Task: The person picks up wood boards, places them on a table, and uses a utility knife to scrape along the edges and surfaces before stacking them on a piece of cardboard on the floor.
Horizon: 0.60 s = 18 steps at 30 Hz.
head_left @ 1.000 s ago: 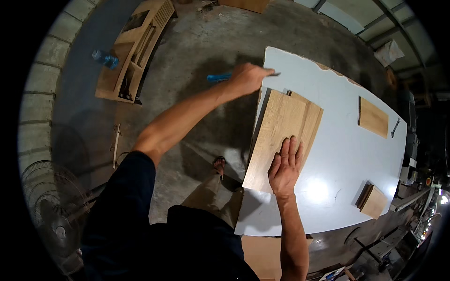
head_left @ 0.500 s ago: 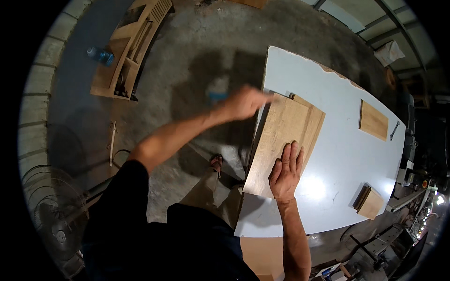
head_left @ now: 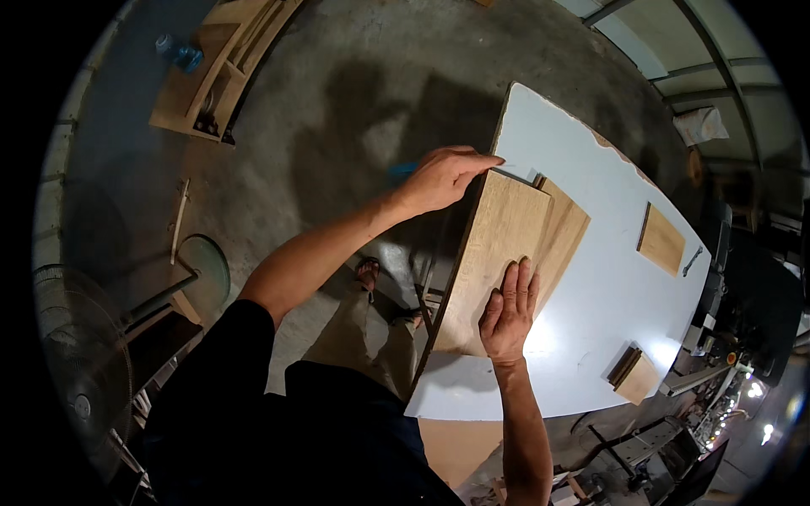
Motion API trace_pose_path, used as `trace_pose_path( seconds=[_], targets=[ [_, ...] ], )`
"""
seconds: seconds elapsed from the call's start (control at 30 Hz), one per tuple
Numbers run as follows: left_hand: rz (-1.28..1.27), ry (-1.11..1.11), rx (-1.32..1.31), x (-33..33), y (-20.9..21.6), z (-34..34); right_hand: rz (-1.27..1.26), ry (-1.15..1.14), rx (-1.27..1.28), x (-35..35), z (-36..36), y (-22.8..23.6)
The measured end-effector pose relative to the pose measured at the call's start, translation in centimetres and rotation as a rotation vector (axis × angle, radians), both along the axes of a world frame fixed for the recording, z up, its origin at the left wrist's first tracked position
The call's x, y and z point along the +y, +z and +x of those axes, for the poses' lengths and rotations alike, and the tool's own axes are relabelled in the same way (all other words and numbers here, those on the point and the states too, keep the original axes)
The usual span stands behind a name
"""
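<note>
A light wooden board (head_left: 494, 261) lies along the left edge of a white-topped table. A second wooden board (head_left: 567, 223) shows beside and partly under it, turned at a slight angle. My right hand (head_left: 509, 316) rests flat on the upper board's near right part, fingers stretched out. At that board's far left corner is my left hand (head_left: 447, 175), thumb and forefinger pressed together over the edge. Whatever may be between those fingertips is too small to make out.
The white tabletop (head_left: 603, 278) also bears a small wooden panel (head_left: 661, 240), a wrench (head_left: 692, 261) and a short stack of wood pieces (head_left: 634, 377). A wooden cabinet (head_left: 215, 72) with a blue bottle (head_left: 179, 52) stands far left. A fan (head_left: 83, 405) is at lower left.
My left hand, blurred before, now shows sharply at the board's far corner. The upper board sits turned relative to the lower one, exposing more of it. My right hand stays on the board.
</note>
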<state>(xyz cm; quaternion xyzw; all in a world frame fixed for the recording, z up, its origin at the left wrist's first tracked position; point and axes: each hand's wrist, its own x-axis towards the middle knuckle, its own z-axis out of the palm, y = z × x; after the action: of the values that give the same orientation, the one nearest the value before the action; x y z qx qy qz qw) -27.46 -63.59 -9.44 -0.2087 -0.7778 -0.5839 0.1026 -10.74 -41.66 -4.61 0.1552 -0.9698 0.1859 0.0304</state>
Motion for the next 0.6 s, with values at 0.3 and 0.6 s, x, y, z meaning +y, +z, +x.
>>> trace_pose_path(
  seconds=[0.3,0.6],
  targets=[
    [-0.164,-0.330,0.016,-0.8,-2.3,16.3,0.028,-0.028,0.011,-0.5,0.1,0.0],
    [-0.051,-0.131,-0.045,-1.6,2.6,15.3,0.017,-0.013,0.049,-0.2,0.2,0.0]
  ],
)
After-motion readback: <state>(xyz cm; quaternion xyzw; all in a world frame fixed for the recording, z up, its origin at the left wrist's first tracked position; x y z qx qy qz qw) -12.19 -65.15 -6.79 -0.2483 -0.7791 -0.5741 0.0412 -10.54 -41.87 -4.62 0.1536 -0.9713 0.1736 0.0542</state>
